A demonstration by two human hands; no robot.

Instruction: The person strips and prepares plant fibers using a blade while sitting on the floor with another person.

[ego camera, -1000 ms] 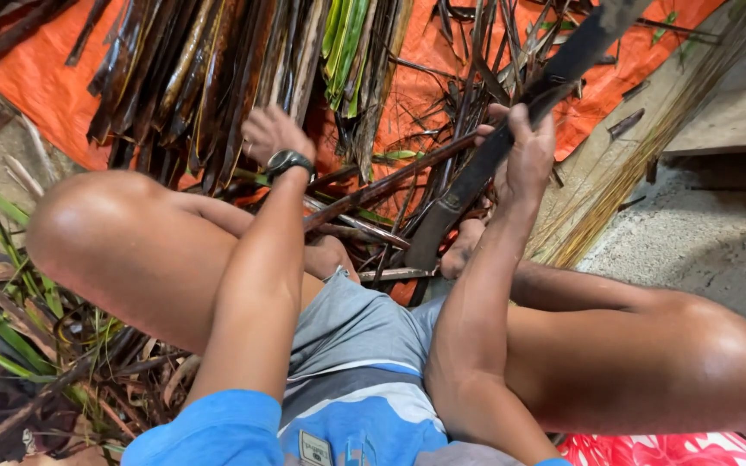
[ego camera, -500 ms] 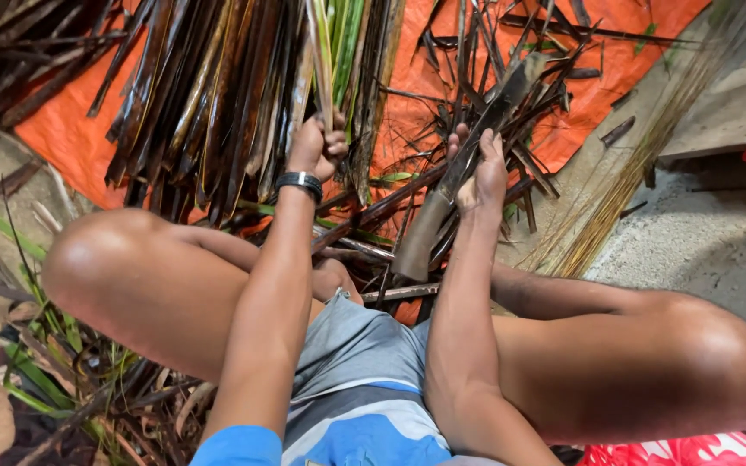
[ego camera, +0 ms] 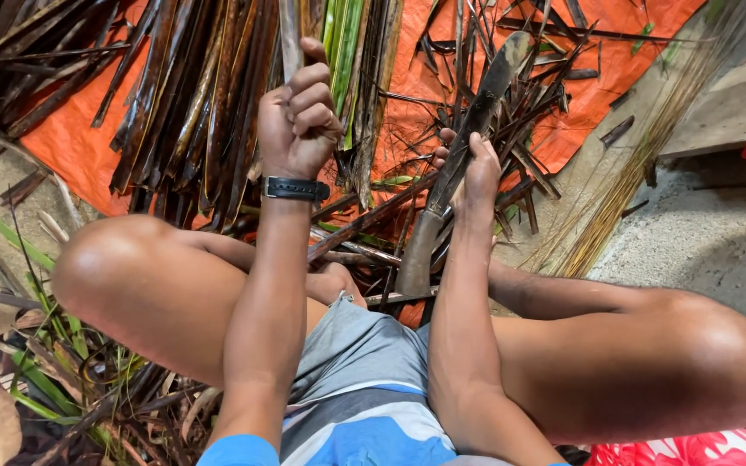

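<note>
Left hand (ego camera: 298, 116) is fisted tight around a long dry palm leaf strip (ego camera: 290, 39) – the strip runs up out of the fist toward the pile of dark leaves (ego camera: 183, 95) on the orange tarp (ego camera: 62, 142). A black wristwatch (ego camera: 295, 189) sits on that wrist. Right hand (ego camera: 475, 177) has its fingers curled around a large knife (ego camera: 455, 173), gripped mid-blade – handle points down toward the lap, tip up over the tarp. Bundle of thin pale sticks (ego camera: 641, 164) lies at right, on the concrete.
</note>
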